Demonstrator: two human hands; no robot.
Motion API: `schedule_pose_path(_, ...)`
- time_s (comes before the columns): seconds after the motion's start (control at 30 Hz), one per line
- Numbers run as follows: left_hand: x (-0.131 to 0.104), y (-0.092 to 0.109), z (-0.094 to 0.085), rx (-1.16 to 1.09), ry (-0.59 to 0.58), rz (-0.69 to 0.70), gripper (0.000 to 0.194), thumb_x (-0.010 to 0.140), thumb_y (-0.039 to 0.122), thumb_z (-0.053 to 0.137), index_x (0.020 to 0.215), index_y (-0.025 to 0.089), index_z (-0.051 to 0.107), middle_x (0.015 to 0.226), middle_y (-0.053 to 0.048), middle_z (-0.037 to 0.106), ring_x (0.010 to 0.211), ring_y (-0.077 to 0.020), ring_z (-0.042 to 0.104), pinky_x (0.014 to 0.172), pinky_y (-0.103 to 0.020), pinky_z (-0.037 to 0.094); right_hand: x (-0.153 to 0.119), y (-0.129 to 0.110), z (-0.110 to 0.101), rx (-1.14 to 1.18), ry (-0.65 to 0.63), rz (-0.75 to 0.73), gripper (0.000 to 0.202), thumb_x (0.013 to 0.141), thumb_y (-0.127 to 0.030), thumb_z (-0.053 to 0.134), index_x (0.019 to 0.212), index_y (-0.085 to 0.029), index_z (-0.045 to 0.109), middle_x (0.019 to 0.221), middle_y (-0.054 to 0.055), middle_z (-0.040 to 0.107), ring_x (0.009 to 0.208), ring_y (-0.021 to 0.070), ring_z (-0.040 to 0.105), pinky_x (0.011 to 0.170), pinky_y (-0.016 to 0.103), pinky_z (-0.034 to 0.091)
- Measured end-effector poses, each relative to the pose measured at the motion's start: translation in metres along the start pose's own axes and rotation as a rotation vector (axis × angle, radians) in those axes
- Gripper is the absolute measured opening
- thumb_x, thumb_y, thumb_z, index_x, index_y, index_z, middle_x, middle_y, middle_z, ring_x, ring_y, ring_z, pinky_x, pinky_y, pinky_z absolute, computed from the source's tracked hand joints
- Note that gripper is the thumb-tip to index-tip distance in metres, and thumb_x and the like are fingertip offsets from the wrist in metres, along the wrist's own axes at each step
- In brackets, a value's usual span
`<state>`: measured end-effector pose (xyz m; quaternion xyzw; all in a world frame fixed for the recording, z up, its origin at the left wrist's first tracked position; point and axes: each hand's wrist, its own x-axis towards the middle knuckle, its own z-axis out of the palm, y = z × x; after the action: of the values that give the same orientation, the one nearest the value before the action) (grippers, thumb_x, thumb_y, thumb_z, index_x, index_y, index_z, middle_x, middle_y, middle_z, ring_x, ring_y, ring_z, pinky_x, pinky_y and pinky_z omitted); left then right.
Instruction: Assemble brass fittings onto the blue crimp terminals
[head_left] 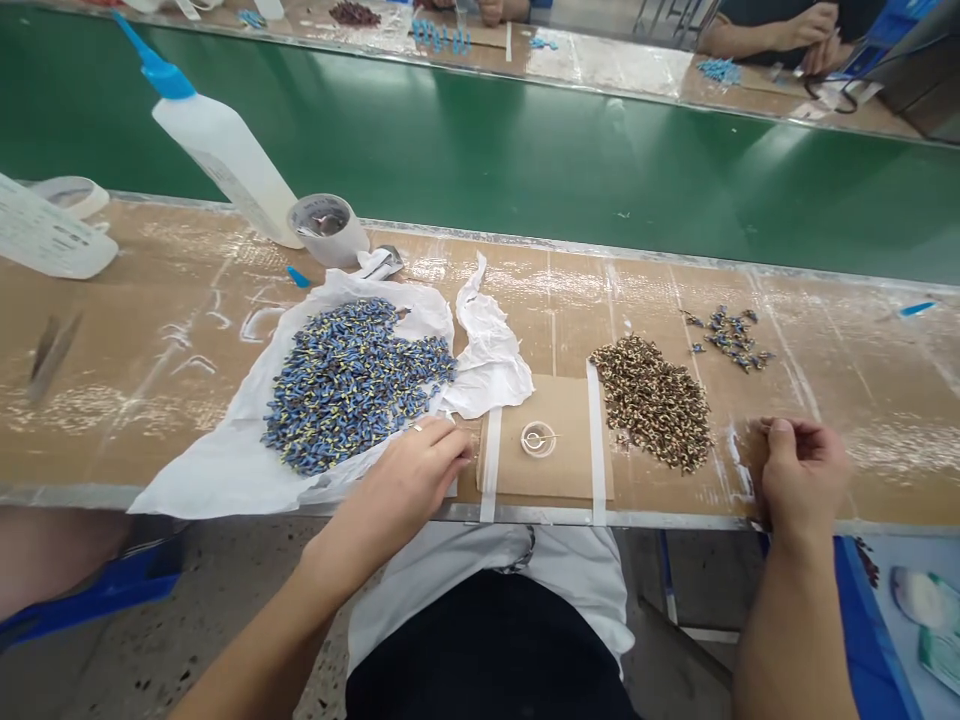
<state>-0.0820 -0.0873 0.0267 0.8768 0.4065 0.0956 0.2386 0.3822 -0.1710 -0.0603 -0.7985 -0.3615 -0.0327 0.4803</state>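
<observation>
My left hand (429,458) is closed, its fingers bent together at the right edge of a white sheet (225,475). On that sheet lies a large heap of small blue, yellow and dark pieces (349,385). Whatever is between those fingertips is hidden. To the right, my right hand (806,470) rests at the table's front edge, thumb and fingers curled together; I cannot make out what they hold. Between the hands, a small clear cup (538,439) with a thin stick stands on a taped cardboard piece (517,480). A heap of small brown-and-cream pieces (652,400) lies nearer my right hand.
Several joined-looking small pieces (731,338) lie behind the brown heap. Crumpled white paper (491,350), a tape roll (330,230), a blue-tipped bottle (225,150) and tweezers (52,355) are on the table (847,330). Beyond the green strip (525,150), other people's hands (814,40) work.
</observation>
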Motion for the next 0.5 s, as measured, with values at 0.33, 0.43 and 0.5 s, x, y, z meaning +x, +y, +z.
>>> schedule_pose_path(0.33, -0.008, 0.009, 0.043, -0.056, 0.206, 0.017, 0.018, 0.097, 0.008, 0.04, 0.095, 0.017, 0.056, 0.092, -0.006, 0.054, 0.086, -0.0198, 0.05, 0.079, -0.034, 0.045, -0.036, -0.054, -0.003, 0.084, 0.063, 0.017, 0.028, 0.086, -0.046, 0.061, 0.094, -0.019, 0.062, 0.09, 0.012, 0.07, 0.077, 0.0234, 0.068, 0.078, 0.042, 0.054)
schedule_pose_path(0.43, -0.01, 0.011, 0.04, -0.022, 0.189, 0.016, 0.02, 0.096, 0.007, 0.04, 0.105, 0.017, 0.055, 0.098, -0.008, 0.056, 0.092, -0.0218, 0.051, 0.084, -0.037, 0.045, -0.067, -0.101, 0.0, 0.209, -0.137, -0.045, 0.021, 0.09, -0.04, 0.06, 0.094, -0.02, 0.063, 0.089, 0.008, 0.068, 0.08, 0.0213, 0.067, 0.079, 0.04, 0.054)
schedule_pose_path(0.5, -0.009, 0.011, 0.034, -0.016, 0.19, 0.015, 0.021, 0.096, 0.007, 0.041, 0.106, 0.017, 0.056, 0.098, -0.008, 0.057, 0.093, -0.0223, 0.052, 0.084, -0.036, 0.045, -0.088, -0.128, 0.006, 0.291, -0.391, -0.116, 0.015, 0.092, -0.036, 0.058, 0.093, -0.022, 0.064, 0.093, 0.007, 0.068, 0.085, 0.0218, 0.066, 0.08, 0.039, 0.054)
